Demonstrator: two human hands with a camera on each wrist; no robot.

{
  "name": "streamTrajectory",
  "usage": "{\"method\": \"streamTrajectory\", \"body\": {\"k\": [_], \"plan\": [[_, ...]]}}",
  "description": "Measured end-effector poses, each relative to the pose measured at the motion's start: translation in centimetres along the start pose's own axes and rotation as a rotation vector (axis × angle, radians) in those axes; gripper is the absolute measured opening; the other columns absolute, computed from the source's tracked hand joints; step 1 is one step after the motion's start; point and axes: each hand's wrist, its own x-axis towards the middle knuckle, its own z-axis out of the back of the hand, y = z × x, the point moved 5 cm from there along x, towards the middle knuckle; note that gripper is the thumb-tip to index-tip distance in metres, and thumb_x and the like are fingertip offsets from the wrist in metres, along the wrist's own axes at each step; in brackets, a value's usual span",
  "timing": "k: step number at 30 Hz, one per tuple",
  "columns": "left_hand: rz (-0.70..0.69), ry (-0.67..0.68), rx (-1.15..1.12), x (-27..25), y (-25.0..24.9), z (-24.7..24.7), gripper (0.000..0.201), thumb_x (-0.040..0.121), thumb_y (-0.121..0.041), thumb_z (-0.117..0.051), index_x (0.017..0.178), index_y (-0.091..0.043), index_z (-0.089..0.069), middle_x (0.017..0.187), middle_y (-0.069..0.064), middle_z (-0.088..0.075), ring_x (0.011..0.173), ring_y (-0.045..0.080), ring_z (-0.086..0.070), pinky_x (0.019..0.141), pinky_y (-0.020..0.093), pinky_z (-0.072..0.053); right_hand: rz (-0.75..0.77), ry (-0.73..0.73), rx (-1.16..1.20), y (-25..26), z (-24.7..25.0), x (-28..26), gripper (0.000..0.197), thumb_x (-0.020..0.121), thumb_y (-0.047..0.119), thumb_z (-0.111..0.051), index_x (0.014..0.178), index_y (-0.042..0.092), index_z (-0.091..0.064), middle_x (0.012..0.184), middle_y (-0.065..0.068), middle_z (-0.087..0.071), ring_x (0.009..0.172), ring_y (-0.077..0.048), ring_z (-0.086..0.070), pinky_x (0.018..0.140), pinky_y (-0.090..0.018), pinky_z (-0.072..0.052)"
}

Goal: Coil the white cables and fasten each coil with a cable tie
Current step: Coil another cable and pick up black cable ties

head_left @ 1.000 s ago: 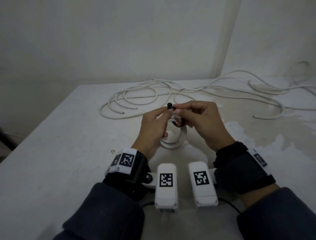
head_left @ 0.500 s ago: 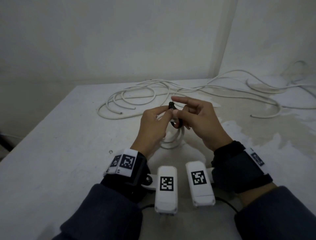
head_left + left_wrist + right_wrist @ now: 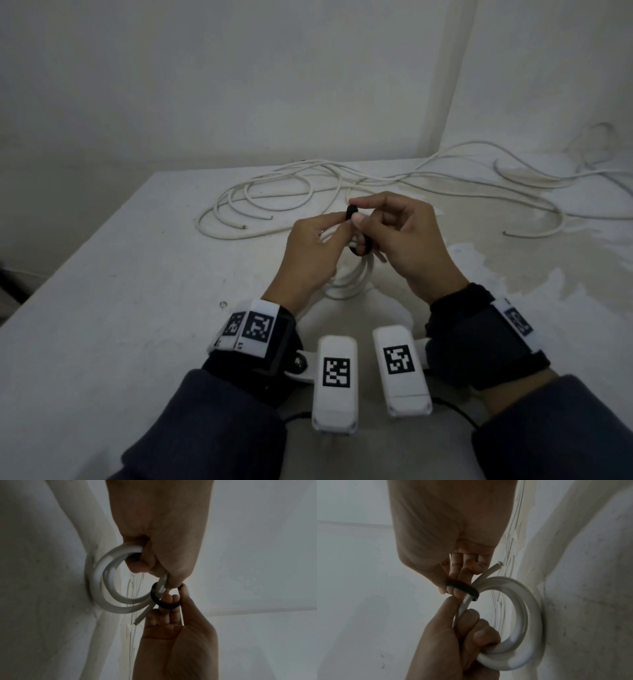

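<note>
Left hand (image 3: 310, 253): curled around the white coil (image 3: 522, 626); thumb and fingers clamp the bundled turns near the top of the loop, above the table (image 3: 113, 308).
Right hand (image 3: 407, 246): pinches the black cable tie (image 3: 163, 601); thumb and forefinger grasp its upper end, other fingers pass through its loop.
White coil: small round bundle of a few turns, held upright between both hands, lower arc close to the table surface; contact with the surface cannot be confirmed.
Cut end (image 3: 498, 565): short free tail of the coil, projects from the bundle just beside the tie.
Black cable tie: flat black band, looped around the coil strands right next to the left fingertips (image 3: 452, 601); loop loose, not drawn tight against the cable.
Loose white cables (image 3: 260, 205): uncoiled, spread over the far side of the table, beyond both hands, well apart from the held coil.
Wrist units (image 3: 335, 377): white housings with black square markers, strapped at both wrists over dark sleeves (image 3: 212, 425).
</note>
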Motion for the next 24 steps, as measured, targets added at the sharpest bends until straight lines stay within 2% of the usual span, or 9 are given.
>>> {"method": "streamTrajectory", "body": {"k": [3,5,9,12,14,17,18,21,24], "plan": [[-0.021,0.028,0.021,-0.2,-0.4,-0.1,0.021,0.096,-0.009,-0.053,0.101,-0.002,-0.072,0.059,-0.013,-0.062,0.043,-0.006,-0.049,0.046,0.007,-0.035,-0.014,-0.041,0.041,0.0,0.2,0.0,0.012,0.088,-0.005,-0.061,0.088,0.005,-0.067,0.055,-0.012,-0.057,0.047,-0.014,-0.058,0.054,-0.028,-0.052],[-0.038,0.056,0.047,-0.3,-0.7,-0.3,0.022,0.096,-0.006,-0.051,0.094,0.000,-0.072,0.056,-0.014,-0.061,0.042,-0.005,-0.048,0.047,0.008,-0.035,-0.022,-0.063,0.063,0.0,0.4,0.0,0.012,0.087,-0.004,-0.062,0.081,0.006,-0.066,0.054,-0.007,-0.060,0.046,-0.016,-0.058,0.053,-0.029,-0.053],[0.058,0.120,0.006,-0.3,-0.1,-0.6,0.022,0.097,-0.018,-0.052,0.091,-0.012,-0.072,0.061,0.005,-0.051,0.043,0.007,-0.032,0.042,0.021,-0.032,-0.017,-0.109,0.055,0.0,0.6,0.0,0.011,0.086,0.001,-0.066,0.076,0.005,-0.063,0.051,0.000,-0.063,0.047,-0.014,-0.059,0.049,-0.026,-0.052],[0.146,0.095,-0.093,-0.4,0.5,-0.4,0.023,0.098,-0.022,-0.051,0.087,-0.017,-0.070,0.048,-0.007,-0.043,0.044,0.008,-0.029,0.043,0.021,-0.033,-0.059,-0.044,0.037,0.2,0.6,-0.1,0.001,0.085,0.005,-0.068,0.086,0.004,-0.069,0.057,-0.002,-0.066,0.054,-0.010,-0.062,0.051,-0.016,-0.047],[0.187,0.090,-0.156,-0.3,0.9,-0.3,0.023,0.099,-0.022,-0.049,0.097,-0.014,-0.070,0.051,-0.005,-0.042,0.044,0.007,-0.028,0.042,0.019,-0.033,-0.097,0.055,-0.006,0.1,0.6,0.0,0.016,0.083,0.003,-0.070,0.098,0.007,-0.071,0.065,-0.004,-0.070,0.063,-0.014,-0.063,0.056,-0.016,-0.045],[0.219,0.093,-0.202,-0.3,1.3,-0.3,0.026,0.099,-0.021,-0.049,0.114,-0.012,-0.069,0.055,-0.002,-0.035,0.043,0.006,-0.026,0.040,0.018,-0.032,-0.103,0.115,-0.030,0.0,0.9,0.1,0.032,0.077,-0.001,-0.074,0.107,0.009,-0.070,0.076,-0.008,-0.074,0.074,-0.022,-0.069,0.074,-0.031,-0.052],[0.218,0.091,-0.202,-0.3,1.2,-0.3,0.027,0.099,-0.021,-0.049,0.117,-0.013,-0.067,0.054,-0.003,-0.034,0.043,0.006,-0.026,0.040,0.017,-0.032,-0.103,0.109,-0.027,-0.1,1.0,0.1,0.033,0.076,-0.001,-0.075,0.107,0.008,-0.069,0.077,-0.009,-0.075,0.075,-0.021,-0.071,0.076,-0.030,-0.054],[0.199,0.089,-0.213,-0.3,1.0,-0.5,0.027,0.099,-0.019,-0.049,0.122,-0.016,-0.064,0.048,-0.010,-0.042,0.043,0.005,-0.027,0.041,0.017,-0.032,-0.089,0.089,0.007,-0.1,1.1,0.1,0.032,0.074,-0.001,-0.075,0.104,0.009,-0.070,0.075,-0.009,-0.075,0.073,-0.017,-0.072,0.072,-0.022,-0.053],[0.185,0.103,-0.208,-0.5,0.9,-0.6,0.025,0.100,-0.019,-0.047,0.118,-0.017,-0.064,0.044,-0.014,-0.042,0.045,0.005,-0.026,0.041,0.017,-0.031,-0.094,0.075,0.035,0.1,1.3,0.1,0.027,0.075,-0.003,-0.074,0.099,0.006,-0.069,0.068,-0.004,-0.074,0.066,-0.012,-0.070,0.065,-0.015,-0.050]]}}
